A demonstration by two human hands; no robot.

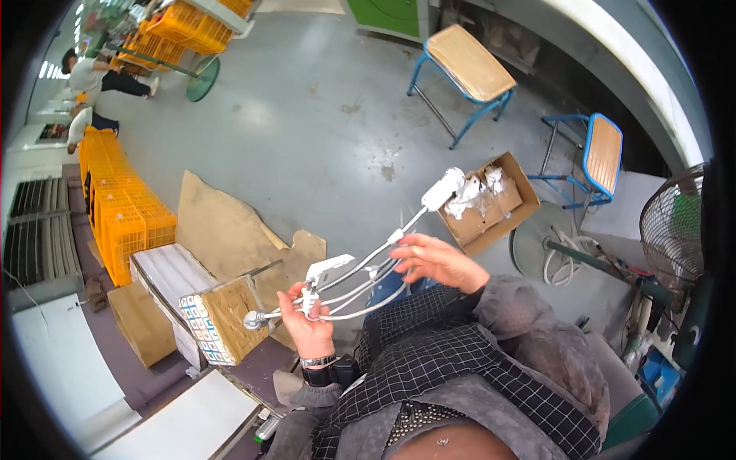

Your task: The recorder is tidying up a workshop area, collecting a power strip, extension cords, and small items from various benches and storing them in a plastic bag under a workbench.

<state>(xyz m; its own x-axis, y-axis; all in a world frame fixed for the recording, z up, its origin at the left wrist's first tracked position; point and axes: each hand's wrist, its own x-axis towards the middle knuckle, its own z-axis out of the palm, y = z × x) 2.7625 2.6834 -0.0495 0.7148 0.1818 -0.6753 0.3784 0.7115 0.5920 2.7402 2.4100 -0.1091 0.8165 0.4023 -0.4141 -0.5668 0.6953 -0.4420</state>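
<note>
A looped white cable (349,297) hangs in front of my body. My left hand (308,330) is closed around its gathered left end, thumb and fingers on white fittings there. A round, clear-looking plug end (253,320) sticks out to the left of that hand. Just above the hand sits a flat white piece (330,267). From the loops one strand runs up and right to a white oblong housing (441,192). My right hand (441,262) has its fingers apart and curved beside the cable's right side, fingertips close to the strand; whether they touch it is unclear.
An open cardboard box (500,230) with crumpled wrapping stands beyond my right hand. Two blue-framed stools (469,63) and a fan (671,222) are at right. Orange crates (123,218), stacked cartons (142,322) and flat cardboard (222,218) lie left. People (96,80) are far left.
</note>
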